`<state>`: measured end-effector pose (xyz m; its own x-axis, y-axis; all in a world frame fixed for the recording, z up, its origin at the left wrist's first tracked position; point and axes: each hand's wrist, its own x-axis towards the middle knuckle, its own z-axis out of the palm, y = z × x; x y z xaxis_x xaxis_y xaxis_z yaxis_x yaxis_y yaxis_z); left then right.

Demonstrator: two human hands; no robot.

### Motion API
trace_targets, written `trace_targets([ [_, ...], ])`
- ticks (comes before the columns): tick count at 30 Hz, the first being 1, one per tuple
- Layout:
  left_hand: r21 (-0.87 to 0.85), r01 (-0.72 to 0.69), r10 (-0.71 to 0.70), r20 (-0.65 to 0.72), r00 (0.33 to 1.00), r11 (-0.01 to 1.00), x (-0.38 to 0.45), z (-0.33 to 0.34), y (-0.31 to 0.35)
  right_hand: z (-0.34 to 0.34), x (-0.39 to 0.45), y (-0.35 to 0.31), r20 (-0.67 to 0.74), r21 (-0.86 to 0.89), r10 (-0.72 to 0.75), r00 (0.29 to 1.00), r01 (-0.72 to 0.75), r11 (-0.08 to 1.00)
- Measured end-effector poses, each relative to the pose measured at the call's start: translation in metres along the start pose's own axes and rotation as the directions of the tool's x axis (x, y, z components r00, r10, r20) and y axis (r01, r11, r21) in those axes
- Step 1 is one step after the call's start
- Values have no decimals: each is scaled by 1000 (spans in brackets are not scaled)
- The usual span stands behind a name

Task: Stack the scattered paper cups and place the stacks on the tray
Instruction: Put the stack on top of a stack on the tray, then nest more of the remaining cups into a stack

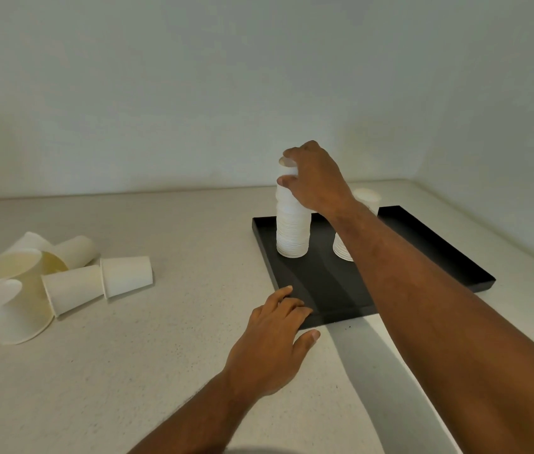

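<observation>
A black tray [429, 244] lies on the counter at the right. On its left part stands a tall stack of white paper cups [292, 231], and my right hand [316, 178] grips the stack's top from above. A second stack [344, 249] stands behind my right forearm, mostly hidden; its top shows beyond the wrist. My left hand [273, 339] rests flat on the tray's near left corner, fingers apart, holding nothing. Several loose paper cups [62, 280] lie on their sides in a heap at the far left.
The speckled beige counter [160, 371] meets pale walls at the back and at the right, forming a corner behind the tray. Open counter lies between the heap and the tray.
</observation>
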<state>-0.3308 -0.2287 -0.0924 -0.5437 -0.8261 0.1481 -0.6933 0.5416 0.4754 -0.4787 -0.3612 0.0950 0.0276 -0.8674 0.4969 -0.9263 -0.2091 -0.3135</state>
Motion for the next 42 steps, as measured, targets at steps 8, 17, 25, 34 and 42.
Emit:
trace_targets([
  [8, 2, -2, 2, 3, 1000, 1000, 0, 0, 0, 0, -7, 10, 119, -132, 82, 990, -66, 989],
  [17, 4, -10, 10, -15, 1000, 1000, 1, 4, -2, -10, -13, 17, 105, -244, 180, 978, -150, 958],
  [25, -113, -44, 15, -247, 969, 993, -11, -9, 7, -4, -33, 12, 57, -350, 155, 986, -126, 928],
  [34, -150, 144, -206, -619, 758, 978, -68, -59, -51, 31, -63, -66, 42, -94, -59, 997, 63, 994],
  [42, -9, 495, -319, -775, 546, 869, -127, -164, -161, 151, -90, -170, 365, 92, -247, 898, 229, 969],
])
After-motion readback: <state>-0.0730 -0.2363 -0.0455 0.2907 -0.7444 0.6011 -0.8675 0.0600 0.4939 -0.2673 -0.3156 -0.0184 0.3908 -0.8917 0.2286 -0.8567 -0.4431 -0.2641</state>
